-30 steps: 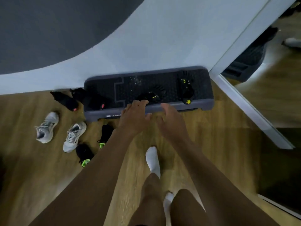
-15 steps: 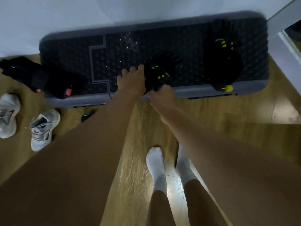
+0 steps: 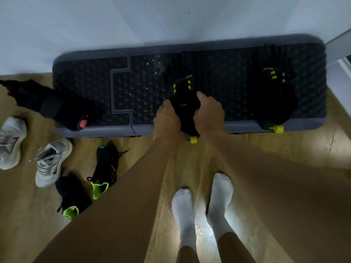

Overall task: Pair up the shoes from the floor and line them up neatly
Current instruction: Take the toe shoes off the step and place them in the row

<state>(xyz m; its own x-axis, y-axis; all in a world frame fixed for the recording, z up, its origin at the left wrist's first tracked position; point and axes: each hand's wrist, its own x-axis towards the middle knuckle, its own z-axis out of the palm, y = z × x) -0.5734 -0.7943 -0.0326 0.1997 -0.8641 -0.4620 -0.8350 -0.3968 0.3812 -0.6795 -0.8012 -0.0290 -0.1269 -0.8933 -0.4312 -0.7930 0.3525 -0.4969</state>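
Observation:
A black shoe with yellow lace marks (image 3: pixel 183 92) lies on the dark step platform (image 3: pixel 123 88), its heel with a yellow tab hanging over the front edge. My left hand (image 3: pixel 166 118) grips its left side and my right hand (image 3: pixel 208 112) grips its right side. Its matching black and yellow shoe (image 3: pixel 271 92) sits at the platform's right end. A black shoe with a pink tab (image 3: pixel 51 105) lies across the platform's left corner. On the floor to the left are two white sneakers (image 3: pixel 50 162) (image 3: pixel 10 141) and two black shoes with green heels (image 3: pixel 106 168) (image 3: pixel 71 198).
The platform stands against a pale wall (image 3: pixel 171 19). A white frame edge (image 3: pixel 340 52) runs at the far right. My feet in white socks (image 3: pixel 220 196) stand on the wooden floor (image 3: pixel 284 149) just in front of the platform.
Both hands have closed round the middle black and yellow shoe, which now sits further toward the front edge. The view has moved closer to the platform.

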